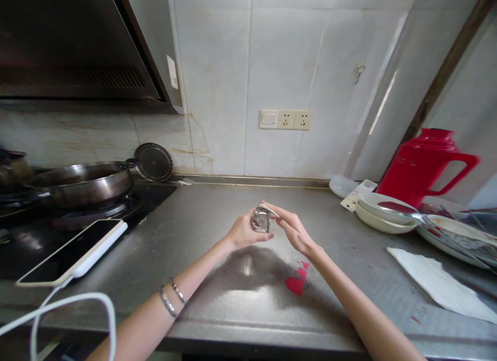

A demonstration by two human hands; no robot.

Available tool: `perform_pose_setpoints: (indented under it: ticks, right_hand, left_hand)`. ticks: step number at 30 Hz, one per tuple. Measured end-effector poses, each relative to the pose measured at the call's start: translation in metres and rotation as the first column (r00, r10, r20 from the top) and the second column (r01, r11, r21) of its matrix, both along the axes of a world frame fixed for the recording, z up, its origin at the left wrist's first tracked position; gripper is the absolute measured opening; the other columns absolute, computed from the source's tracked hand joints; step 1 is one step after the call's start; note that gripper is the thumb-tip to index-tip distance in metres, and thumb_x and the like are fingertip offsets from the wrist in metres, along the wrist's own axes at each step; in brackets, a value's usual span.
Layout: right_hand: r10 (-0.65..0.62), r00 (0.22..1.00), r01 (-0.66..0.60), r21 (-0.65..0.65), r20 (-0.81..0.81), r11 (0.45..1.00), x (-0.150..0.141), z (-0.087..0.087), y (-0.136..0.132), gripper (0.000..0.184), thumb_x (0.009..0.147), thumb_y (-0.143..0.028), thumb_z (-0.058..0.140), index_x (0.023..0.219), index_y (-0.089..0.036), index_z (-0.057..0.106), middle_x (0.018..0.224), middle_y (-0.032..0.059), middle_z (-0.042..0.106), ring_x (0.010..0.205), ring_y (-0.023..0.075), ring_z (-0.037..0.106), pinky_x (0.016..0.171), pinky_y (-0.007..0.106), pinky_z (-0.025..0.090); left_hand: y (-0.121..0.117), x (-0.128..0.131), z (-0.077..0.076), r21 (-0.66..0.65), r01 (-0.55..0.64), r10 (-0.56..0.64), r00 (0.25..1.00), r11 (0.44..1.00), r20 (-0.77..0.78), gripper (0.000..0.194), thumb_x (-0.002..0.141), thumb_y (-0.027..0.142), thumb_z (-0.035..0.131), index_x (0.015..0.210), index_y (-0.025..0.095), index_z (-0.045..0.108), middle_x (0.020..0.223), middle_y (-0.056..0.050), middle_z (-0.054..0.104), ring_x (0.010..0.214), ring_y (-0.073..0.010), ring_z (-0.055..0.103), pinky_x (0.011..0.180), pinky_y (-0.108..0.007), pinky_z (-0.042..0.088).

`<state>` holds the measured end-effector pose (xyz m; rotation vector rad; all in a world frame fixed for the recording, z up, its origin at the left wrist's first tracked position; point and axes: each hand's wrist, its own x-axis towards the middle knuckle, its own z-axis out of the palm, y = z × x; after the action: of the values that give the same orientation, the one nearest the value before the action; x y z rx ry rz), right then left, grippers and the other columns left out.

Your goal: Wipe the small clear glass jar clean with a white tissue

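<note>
Steel counter (pixel 202 206), two hands (pixel 245 230) (pixel 294 231), one glassy container (pixel 261 221)

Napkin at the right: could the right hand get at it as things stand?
Probably yes: the napkin lies on the counter with nothing on top, and the way across from the right hand looks free. That hand, though, seems to hold a thin strip.

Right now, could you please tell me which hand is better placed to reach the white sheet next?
Probably the right hand: it is nearer the white sheet, while the left hand, farther away, is wrapped around the small shiny object.
</note>
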<state>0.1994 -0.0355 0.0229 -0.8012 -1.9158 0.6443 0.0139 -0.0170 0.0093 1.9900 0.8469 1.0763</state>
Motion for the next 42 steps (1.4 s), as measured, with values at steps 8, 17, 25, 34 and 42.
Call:
perform_pose_setpoints:
  ticks: [8,17,25,34,42]
  right_hand:
    - [0.14,0.99,-0.14,-0.116,-0.004,0.983,-0.006,-0.007,0.0,0.079,0.073,-0.015,0.062,0.144,-0.03,0.032,0.152,0.0059,0.031,0.134,0.0275,0.039,0.101,0.044,0.047]
    - [0.059,0.998,-0.061,-0.08,-0.023,0.995,-0.016,-0.021,0.008,0.082,0.069,-0.024,0.074,0.142,-0.027,0.036,0.14,0.0115,0.045,0.115,0.0255,0.056,0.086,0.036,0.055]
    - [0.016,0.982,-0.058,-0.217,-0.187,0.974,-0.016,-0.017,0.008,0.078,0.068,-0.027,0.076,0.137,-0.023,0.042,0.127,0.0097,0.059,0.102,0.0222,0.064,0.091,0.04,0.052]
    - [0.059,0.943,-0.19,-0.382,-0.327,0.904,-0.022,-0.014,0.003,0.059,0.071,-0.036,0.074,0.125,-0.02,0.055,0.114,0.0075,0.067,0.099,0.0235,0.066,0.085,0.039,0.054]
    - [0.03,0.948,-0.153,-0.372,-0.317,0.916,-0.023,-0.014,0.002,0.055,0.071,-0.039,0.073,0.12,-0.019,0.058,0.112,0.0075,0.068,0.098,0.0229,0.066,0.085,0.037,0.053]
  left_hand:
    - [0.011,-0.003,-0.005,-0.116,0.045,-0.036,0.996,0.992,0.084,0.051,0.064,0.039,0.078,0.104,0.013,0.061,0.084,-0.004,0.068,0.067,-0.0128,0.059,0.058,-0.021,0.046]
    - [0.012,-0.005,-0.003,-0.218,0.122,-0.107,0.991,0.968,0.079,0.052,0.07,0.044,0.073,0.11,0.013,0.061,0.09,-0.008,0.069,0.057,-0.0101,0.058,0.048,-0.02,0.044]
    - [0.016,-0.013,-0.002,-0.203,0.29,-0.287,0.957,0.935,0.046,0.128,0.042,0.028,0.091,0.147,0.023,0.019,0.124,-0.019,0.059,0.1,-0.0282,0.064,0.085,-0.041,0.05]
    - [0.022,-0.019,-0.007,-0.031,0.021,-0.023,0.996,0.999,-0.082,0.129,0.041,0.032,0.091,0.148,0.02,0.019,0.129,-0.018,0.055,0.108,-0.0298,0.059,0.099,-0.046,0.041]
    - [0.018,-0.01,-0.008,-0.014,0.054,-0.054,0.999,0.998,-0.006,0.095,0.049,0.033,0.088,0.129,0.017,0.04,0.122,-0.015,0.058,0.108,-0.0272,0.059,0.097,-0.042,0.044]
